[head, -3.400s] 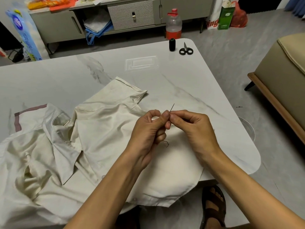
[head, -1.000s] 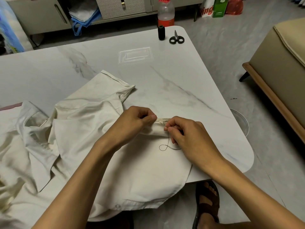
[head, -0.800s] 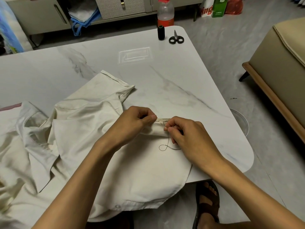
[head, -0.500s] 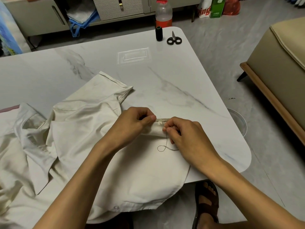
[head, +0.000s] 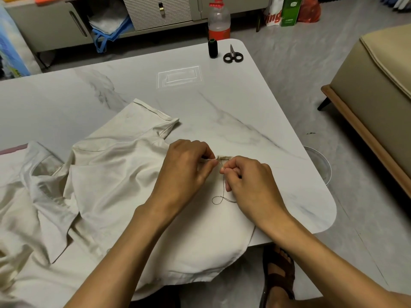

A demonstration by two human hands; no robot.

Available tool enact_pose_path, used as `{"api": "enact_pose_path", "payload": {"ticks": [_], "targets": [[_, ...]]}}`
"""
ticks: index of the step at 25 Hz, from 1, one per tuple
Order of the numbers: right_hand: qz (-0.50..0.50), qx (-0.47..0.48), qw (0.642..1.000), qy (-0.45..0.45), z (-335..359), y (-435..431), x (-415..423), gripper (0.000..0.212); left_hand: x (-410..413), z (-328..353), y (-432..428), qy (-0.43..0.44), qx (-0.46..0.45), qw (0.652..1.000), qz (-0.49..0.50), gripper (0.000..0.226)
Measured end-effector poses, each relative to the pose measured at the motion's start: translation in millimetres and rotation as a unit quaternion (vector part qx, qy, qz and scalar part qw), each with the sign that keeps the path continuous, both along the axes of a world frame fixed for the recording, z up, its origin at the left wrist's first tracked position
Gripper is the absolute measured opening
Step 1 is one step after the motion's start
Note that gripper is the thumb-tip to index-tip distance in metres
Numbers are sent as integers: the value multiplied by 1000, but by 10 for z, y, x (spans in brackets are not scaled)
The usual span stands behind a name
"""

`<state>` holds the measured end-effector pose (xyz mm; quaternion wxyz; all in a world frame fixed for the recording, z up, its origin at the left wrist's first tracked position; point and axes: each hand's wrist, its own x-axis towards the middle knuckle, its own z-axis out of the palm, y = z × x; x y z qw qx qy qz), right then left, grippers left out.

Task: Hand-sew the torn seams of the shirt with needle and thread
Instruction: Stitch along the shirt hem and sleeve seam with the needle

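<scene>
Shirt: a cream cloth shirt [head: 106, 185] lies crumpled on the white marble surface [head: 233, 103]. Its bottom edge hangs over the near side.
Seam: a folded bit of the shirt's edge sticks up between the two hands, near the right side of the surface.
Left hand: the left hand [head: 184, 167] rests on the shirt. Its fingers [head: 210, 162] are pressed together, pinching the folded cloth edge.
Right hand: the right hand [head: 249, 181] sits just beside the left one. Its thumb and first finger pinch a thin silver needle [head: 220, 164] at the cloth edge. The other fingers are curled in.
Thread: a thin dark thread [head: 219, 197] runs down from the needle and makes a small loop on the shirt, by the right hand.
Far corner: a black spool of thread [head: 212, 48] stands up, and small black-handled scissors [head: 232, 56] lie just beside it, well apart from the hands.
Floor: a foot in a dark brown sandal [head: 279, 274] shows under the surface edge.
</scene>
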<state>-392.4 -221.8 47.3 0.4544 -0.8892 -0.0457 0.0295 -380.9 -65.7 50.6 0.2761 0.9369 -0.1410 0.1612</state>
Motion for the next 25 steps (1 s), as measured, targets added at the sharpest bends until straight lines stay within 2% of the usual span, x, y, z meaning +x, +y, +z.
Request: {"api": "enact_pose_path", "payload": {"ticks": [4, 9, 12, 18, 22, 25], "targets": [[-24, 16, 1000, 4, 41, 65, 13, 24, 18, -42, 21, -88, 67, 994, -17, 10], [-35, 25, 999, 26, 94, 116, -10, 26, 19, -44, 29, -115, 98, 987, -50, 14], [-37, 42, 998, 41, 116, 127, -4, 28, 11, -49, 31, -113, 91, 988, -59, 13], [-22, 173, 977, 119, 107, 151, -2, 16, 8, -69, 70, -83, 60, 995, -21, 18], [-25, 177, 979, 102, 126, 140, -34, 22, 8, -70, 77, -84, 61, 994, -24, 7], [-27, 160, 984, 71, 141, 122, -45, 29, 5, -54, 87, -80, 49, 994, -48, 12]]}}
